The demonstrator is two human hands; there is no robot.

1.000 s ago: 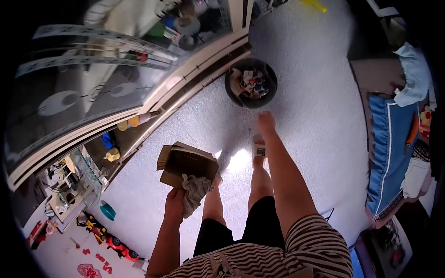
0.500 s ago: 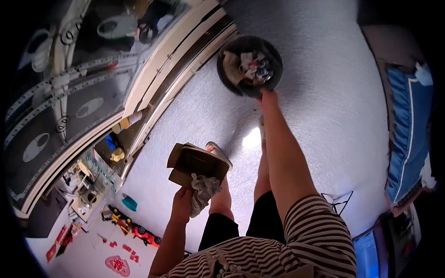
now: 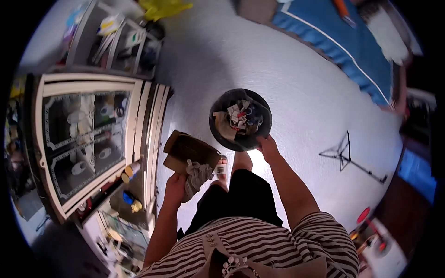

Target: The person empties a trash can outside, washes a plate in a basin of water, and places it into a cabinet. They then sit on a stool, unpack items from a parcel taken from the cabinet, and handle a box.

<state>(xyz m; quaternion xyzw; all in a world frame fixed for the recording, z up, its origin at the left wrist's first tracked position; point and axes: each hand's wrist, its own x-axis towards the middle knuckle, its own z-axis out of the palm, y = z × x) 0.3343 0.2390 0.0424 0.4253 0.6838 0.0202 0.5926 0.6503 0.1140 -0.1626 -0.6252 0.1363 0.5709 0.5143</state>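
Note:
My left hand [image 3: 174, 187] is closed on the lower edge of an open cardboard box [image 3: 187, 150], whose inside faces up. A crumpled greyish cloth [image 3: 198, 178] hangs over the box's near side, against that same hand. My right hand [image 3: 268, 144] grips the near rim of a round black trash bin [image 3: 217, 134], held out in front of my legs. Inside the bin lie crumpled papers [image 3: 238, 115], wrappers and a piece of brown cardboard [image 3: 223, 125]. My right fingertips are partly hidden by the rim.
A cream cabinet with glass doors [image 3: 88, 134] stands at left, grey shelving [image 3: 113, 46] beyond it. A yellow bag [image 3: 162, 8] lies at the top. A blue-covered bed or couch [image 3: 324, 34] is at upper right, and a black tripod stand [image 3: 343, 153] on the floor at right.
My view has turned to the right, bringing the shelving and tripod into sight. The bin has come closer to my body and nearer the box. Both hands keep their hold.

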